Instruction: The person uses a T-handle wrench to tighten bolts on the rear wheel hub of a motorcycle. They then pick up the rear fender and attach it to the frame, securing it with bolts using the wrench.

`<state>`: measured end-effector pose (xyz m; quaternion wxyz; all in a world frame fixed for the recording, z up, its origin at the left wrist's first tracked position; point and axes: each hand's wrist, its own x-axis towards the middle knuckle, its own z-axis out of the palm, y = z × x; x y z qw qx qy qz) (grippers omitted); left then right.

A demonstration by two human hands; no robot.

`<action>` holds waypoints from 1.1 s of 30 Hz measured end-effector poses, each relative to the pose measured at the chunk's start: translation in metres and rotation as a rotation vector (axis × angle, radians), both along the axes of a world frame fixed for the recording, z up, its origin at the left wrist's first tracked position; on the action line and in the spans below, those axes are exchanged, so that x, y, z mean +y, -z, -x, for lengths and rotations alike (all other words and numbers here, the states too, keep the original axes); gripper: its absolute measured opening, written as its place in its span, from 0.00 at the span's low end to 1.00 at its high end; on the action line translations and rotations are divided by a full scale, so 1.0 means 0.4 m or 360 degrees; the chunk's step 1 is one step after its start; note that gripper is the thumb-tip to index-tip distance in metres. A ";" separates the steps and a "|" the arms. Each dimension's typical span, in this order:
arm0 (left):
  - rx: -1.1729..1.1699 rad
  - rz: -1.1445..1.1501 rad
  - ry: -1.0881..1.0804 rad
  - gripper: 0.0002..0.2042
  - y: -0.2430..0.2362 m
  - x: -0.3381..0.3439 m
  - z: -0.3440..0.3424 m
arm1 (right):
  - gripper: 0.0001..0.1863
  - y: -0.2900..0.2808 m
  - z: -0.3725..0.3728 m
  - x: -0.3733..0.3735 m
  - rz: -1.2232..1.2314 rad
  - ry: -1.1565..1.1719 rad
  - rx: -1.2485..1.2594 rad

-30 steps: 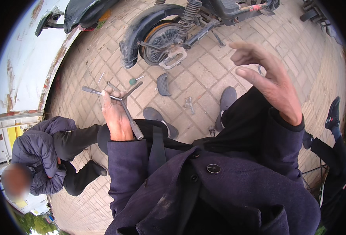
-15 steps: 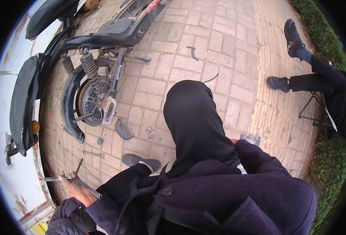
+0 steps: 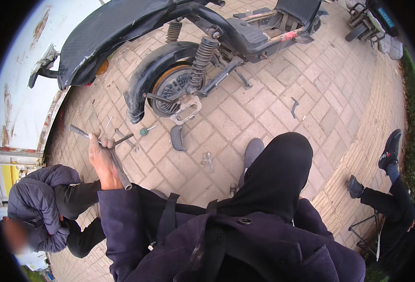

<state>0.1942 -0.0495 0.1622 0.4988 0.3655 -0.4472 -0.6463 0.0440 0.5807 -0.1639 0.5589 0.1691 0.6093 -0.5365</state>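
Observation:
My left hand (image 3: pixel 103 162) is closed around a three-way Y-shaped socket wrench (image 3: pixel 120 173), whose arms stick out past the fingers. The hand is raised at the left, over the paving. Beyond it, a black electric scooter (image 3: pixel 249 40) shows its bare rear wheel (image 3: pixel 174 87) and coil shock absorber (image 3: pixel 202 61). Close by on the ground lie a green-handled screwdriver (image 3: pixel 144 131), a spanner (image 3: pixel 131 144) and a black curved pad (image 3: pixel 177 137). My right sleeve (image 3: pixel 311 218) runs down beside my raised knee, and the right hand is hidden there.
A small clear or greyish part (image 3: pixel 208 161) and a bent black strip (image 3: pixel 294 107) rest on the brick paving. One person (image 3: pixel 43 211) sits at the left; another (image 3: pixel 386 202) sits on a folding stool at the right. A white panel (image 3: pixel 17 84) stands at the far left.
My view has swung left, so the scooter now appears nearer the middle. My left hand is raised higher in the picture, still gripping the wrench. The person at the left shows more fully.

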 end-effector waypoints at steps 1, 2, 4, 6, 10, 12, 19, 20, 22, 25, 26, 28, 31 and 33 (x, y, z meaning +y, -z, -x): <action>0.0052 -0.0066 -0.0025 0.17 0.014 -0.009 0.000 | 0.25 -0.057 0.073 -0.005 0.0041 0.0103 0.0184; -0.0008 -0.0092 -0.0069 0.17 0.025 -0.020 -0.003 | 0.24 -0.134 0.162 -0.017 -0.0049 0.0100 0.0487; 0.0031 -0.0192 -0.0108 0.18 0.036 -0.045 -0.013 | 0.21 -0.347 0.327 -0.077 -0.0245 0.0286 0.0754; 0.0071 -0.0114 -0.0083 0.19 0.041 -0.064 -0.030 | 0.18 -0.610 0.445 -0.194 -0.0361 0.0198 0.1315; 0.0189 -0.0146 -0.0256 0.19 0.041 -0.072 -0.080 | 0.18 -0.996 0.391 -0.584 0.0035 -0.0653 0.2132; 0.0269 -0.0229 -0.0349 0.18 0.030 -0.076 -0.101 | 0.17 -1.034 0.279 -0.790 0.0333 -0.1188 0.1873; 0.0507 -0.0290 -0.0437 0.18 -0.037 -0.091 -0.142 | 0.39 -0.407 -0.126 -1.136 0.0031 -0.2754 0.0625; 0.0525 -0.0319 -0.0460 0.18 -0.040 -0.094 -0.151 | 0.42 -0.322 -0.153 -1.102 -0.0053 -0.2838 0.0430; 0.0516 -0.0352 -0.0475 0.18 -0.038 -0.096 -0.161 | 0.42 -0.190 -0.184 -1.009 -0.0168 -0.2911 -0.0003; 0.0493 -0.0393 -0.0467 0.19 -0.024 -0.130 -0.161 | 0.39 -0.088 -0.169 -0.882 0.0306 -0.3032 -0.0419; 0.0508 -0.0420 -0.0511 0.19 -0.018 -0.145 -0.150 | 0.38 -0.070 -0.164 -0.855 0.0457 -0.3016 -0.0534; 0.0457 -0.0567 -0.0555 0.18 -0.008 -0.169 -0.131 | 0.37 -0.052 -0.155 -0.824 0.0459 -0.3189 -0.0529; 0.0437 -0.0714 -0.0598 0.17 0.002 -0.200 -0.121 | 0.36 -0.050 -0.172 -0.807 0.0438 -0.3432 -0.0394; 0.0340 -0.0895 -0.0631 0.17 0.009 -0.205 -0.125 | 0.36 -0.059 -0.191 -0.801 0.0475 -0.3550 -0.0281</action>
